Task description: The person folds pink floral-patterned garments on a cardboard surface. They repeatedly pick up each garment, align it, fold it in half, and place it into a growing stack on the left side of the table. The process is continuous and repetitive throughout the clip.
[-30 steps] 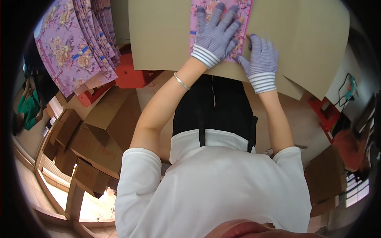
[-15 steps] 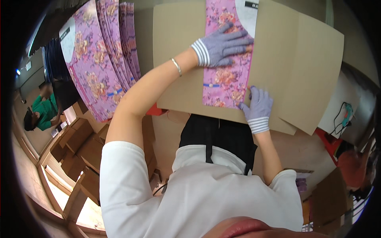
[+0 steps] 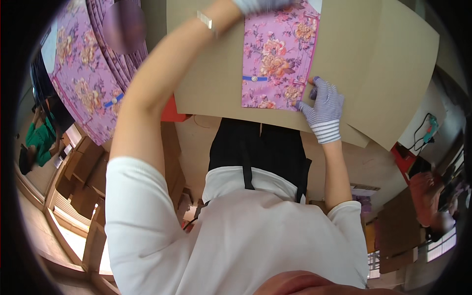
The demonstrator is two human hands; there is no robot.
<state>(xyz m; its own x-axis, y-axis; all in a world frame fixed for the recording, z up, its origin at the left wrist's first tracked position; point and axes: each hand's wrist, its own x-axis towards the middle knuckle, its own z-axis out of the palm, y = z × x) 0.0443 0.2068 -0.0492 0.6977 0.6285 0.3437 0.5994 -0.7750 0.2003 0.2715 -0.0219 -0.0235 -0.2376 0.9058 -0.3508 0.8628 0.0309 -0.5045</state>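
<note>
Since half a second ago: left hand (image 3: 260, 4) run farther up the pink floral sleeve (image 3: 278, 54), now mostly cut off by the upper frame edge; right hand (image 3: 323, 105) slid down to the sleeve's lower right corner. Left hand gloved, only a strip of glove visible at the sleeve's top edge; fingers spread or closed, cannot tell. Thin bracelet (image 3: 207, 22) on left wrist. Right hand in a purple-striped knit glove with banded cuff, fingers drawn close together, fingertips pinching the sleeve's lower right corner against the cardboard sheet (image 3: 388, 69). Sleeve lying flat on that sheet, left of its centre, lower edge just short of the sheet's near edge; small blue band with a button across its left side. Stack of matching floral sleeves (image 3: 86, 83) well apart, beyond the sheet's left edge. Red item (image 3: 172, 112) peeking from under the sheet's near left corner. Cardboard boxes (image 3: 81, 172) lower left. Another person in green (image 3: 42, 142) at far left.
</note>
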